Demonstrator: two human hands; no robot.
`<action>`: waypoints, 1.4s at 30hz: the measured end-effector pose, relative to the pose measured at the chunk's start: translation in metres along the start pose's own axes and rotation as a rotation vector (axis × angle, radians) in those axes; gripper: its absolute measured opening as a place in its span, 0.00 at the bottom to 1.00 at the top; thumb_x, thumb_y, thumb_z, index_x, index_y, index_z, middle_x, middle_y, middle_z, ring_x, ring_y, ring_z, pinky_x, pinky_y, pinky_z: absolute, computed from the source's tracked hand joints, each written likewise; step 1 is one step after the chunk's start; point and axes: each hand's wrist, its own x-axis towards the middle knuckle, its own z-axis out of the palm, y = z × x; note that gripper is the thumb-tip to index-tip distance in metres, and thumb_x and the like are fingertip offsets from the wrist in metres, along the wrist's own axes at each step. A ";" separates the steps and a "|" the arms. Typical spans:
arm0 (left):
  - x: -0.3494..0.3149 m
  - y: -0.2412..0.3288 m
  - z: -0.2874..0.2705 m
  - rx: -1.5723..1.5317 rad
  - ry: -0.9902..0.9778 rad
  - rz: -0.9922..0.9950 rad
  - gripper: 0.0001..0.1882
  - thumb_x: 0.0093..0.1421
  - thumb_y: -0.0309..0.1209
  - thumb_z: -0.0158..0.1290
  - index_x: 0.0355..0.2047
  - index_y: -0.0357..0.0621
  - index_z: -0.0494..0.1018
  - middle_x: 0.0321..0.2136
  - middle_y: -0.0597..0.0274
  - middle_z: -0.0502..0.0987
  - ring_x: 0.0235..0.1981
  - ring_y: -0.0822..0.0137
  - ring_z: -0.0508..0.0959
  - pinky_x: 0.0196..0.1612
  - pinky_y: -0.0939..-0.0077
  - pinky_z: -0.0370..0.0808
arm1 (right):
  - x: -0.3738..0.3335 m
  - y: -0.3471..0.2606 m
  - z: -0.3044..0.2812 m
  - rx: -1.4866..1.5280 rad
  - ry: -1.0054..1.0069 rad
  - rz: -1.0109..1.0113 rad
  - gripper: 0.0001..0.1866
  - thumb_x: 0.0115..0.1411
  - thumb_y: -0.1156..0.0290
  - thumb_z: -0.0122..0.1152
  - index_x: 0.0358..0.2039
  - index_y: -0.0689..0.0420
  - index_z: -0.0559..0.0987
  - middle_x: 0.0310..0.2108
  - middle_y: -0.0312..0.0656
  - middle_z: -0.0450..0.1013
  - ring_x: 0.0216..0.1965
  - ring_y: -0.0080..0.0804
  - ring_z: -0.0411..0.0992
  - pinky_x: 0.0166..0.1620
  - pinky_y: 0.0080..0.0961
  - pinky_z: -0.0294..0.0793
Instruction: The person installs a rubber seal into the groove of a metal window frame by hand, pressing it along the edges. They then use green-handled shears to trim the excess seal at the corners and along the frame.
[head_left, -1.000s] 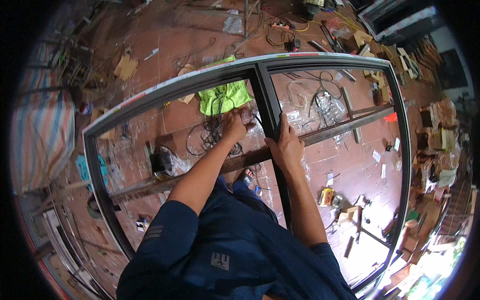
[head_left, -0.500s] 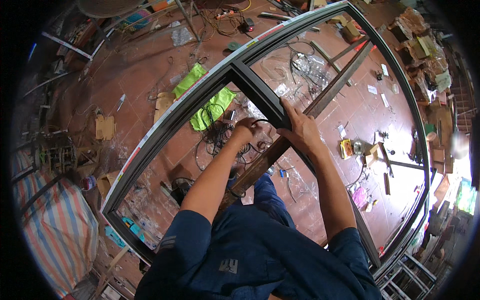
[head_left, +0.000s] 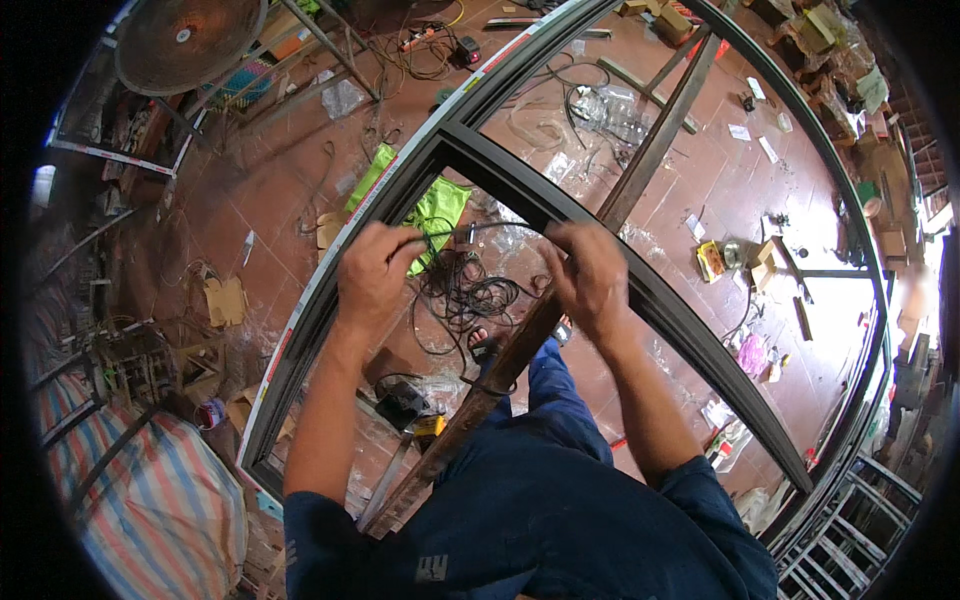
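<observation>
My left hand (head_left: 378, 270) is closed, pinching a thin black rubber strip (head_left: 480, 227) above the left side of a large dark window frame (head_left: 300, 335). The strip runs across the opening to my right hand (head_left: 592, 270), whose fingers are closed on its other end beside the frame's middle bar (head_left: 510, 180). My right hand is slightly blurred. Below the strip, a tangled heap of the same black strip (head_left: 465, 295) lies on the floor. A long brown beam (head_left: 535, 325) passes under the frame and under my right hand.
Bright green cloth (head_left: 440, 205) lies on the floor below the frame. A yellow-and-black tool (head_left: 430, 428) is by my legs. A striped tarp (head_left: 170, 490) covers things at left. Metal ladder-like bars (head_left: 845, 530) stand at lower right, and a round brown disc (head_left: 185, 40) at upper left.
My left hand has moved left and my hands are now wider apart, with the black strip stretched between them. My right hand has come off the middle bar's top. The view has shifted.
</observation>
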 end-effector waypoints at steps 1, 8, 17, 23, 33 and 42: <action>0.019 0.008 -0.004 0.068 -0.027 0.062 0.10 0.61 0.30 0.65 0.42 0.44 0.83 0.33 0.54 0.80 0.34 0.53 0.81 0.37 0.63 0.77 | -0.017 -0.021 0.005 0.322 -0.137 0.323 0.11 0.67 0.67 0.67 0.37 0.63 0.82 0.32 0.43 0.80 0.35 0.34 0.78 0.42 0.31 0.76; 0.106 -0.002 0.003 0.112 -0.144 0.155 0.09 0.62 0.30 0.64 0.43 0.45 0.83 0.33 0.53 0.81 0.36 0.49 0.82 0.40 0.59 0.78 | -0.024 -0.026 0.085 1.525 0.306 1.190 0.14 0.72 0.61 0.61 0.45 0.62 0.79 0.40 0.44 0.80 0.40 0.33 0.79 0.45 0.30 0.77; 0.137 -0.034 0.029 0.062 -0.214 0.256 0.05 0.62 0.29 0.62 0.38 0.44 0.82 0.34 0.54 0.80 0.35 0.50 0.82 0.39 0.59 0.77 | -0.026 -0.001 0.127 1.400 0.585 1.229 0.14 0.72 0.62 0.58 0.40 0.62 0.82 0.33 0.45 0.83 0.32 0.32 0.81 0.35 0.27 0.78; 0.141 -0.040 0.029 0.201 -0.230 0.358 0.05 0.62 0.32 0.62 0.37 0.48 0.81 0.33 0.55 0.79 0.34 0.48 0.81 0.36 0.56 0.77 | -0.028 0.001 0.128 1.386 0.551 1.224 0.13 0.71 0.62 0.59 0.43 0.59 0.81 0.37 0.45 0.83 0.35 0.35 0.81 0.38 0.30 0.77; 0.133 -0.042 0.040 0.374 -0.059 0.530 0.07 0.59 0.38 0.65 0.34 0.56 0.79 0.28 0.65 0.74 0.30 0.57 0.81 0.31 0.59 0.77 | -0.019 0.004 0.125 1.474 0.649 1.293 0.10 0.67 0.65 0.57 0.40 0.58 0.79 0.34 0.47 0.82 0.34 0.38 0.80 0.39 0.32 0.76; 0.130 -0.037 0.037 0.396 -0.024 0.573 0.08 0.54 0.37 0.67 0.31 0.55 0.79 0.29 0.67 0.73 0.31 0.59 0.79 0.31 0.61 0.76 | -0.018 0.012 0.123 1.545 0.501 1.312 0.10 0.67 0.65 0.56 0.44 0.56 0.78 0.35 0.48 0.82 0.34 0.38 0.80 0.39 0.33 0.76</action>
